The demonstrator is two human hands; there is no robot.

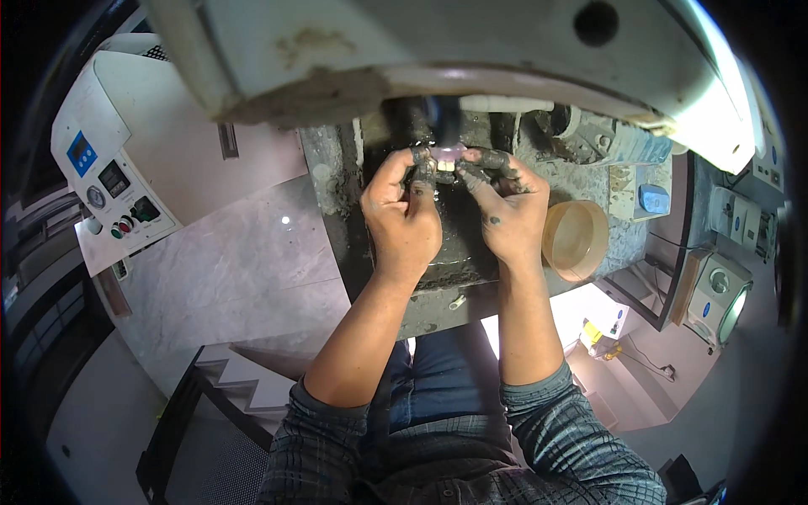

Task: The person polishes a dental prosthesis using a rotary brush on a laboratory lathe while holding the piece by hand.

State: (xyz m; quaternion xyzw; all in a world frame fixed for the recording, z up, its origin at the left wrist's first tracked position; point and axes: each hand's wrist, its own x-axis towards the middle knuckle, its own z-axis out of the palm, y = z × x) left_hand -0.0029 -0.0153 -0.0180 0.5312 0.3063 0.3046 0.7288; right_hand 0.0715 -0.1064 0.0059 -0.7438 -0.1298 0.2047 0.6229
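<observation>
Both my hands grip a small denture (446, 155) with a pink-purple base and white teeth. My left hand (402, 215) pinches its left side, and my right hand (513, 215) pinches its right side. Dark wet grime coats the fingertips of both. Just beyond the denture is a dark, blurred polishing wheel or spindle (444, 118); whether they touch, I cannot tell. Beneath the hands lies a dark, wet, dirty tray (459, 269).
A large white hood (471, 42) hangs low over the far side. Right of my right forearm sits a tan bowl (576, 241). Farther right lies a blue block (654, 199). A small pale piece (457, 302) rests on the near ledge. At left stands a white machine with a control panel (118, 198).
</observation>
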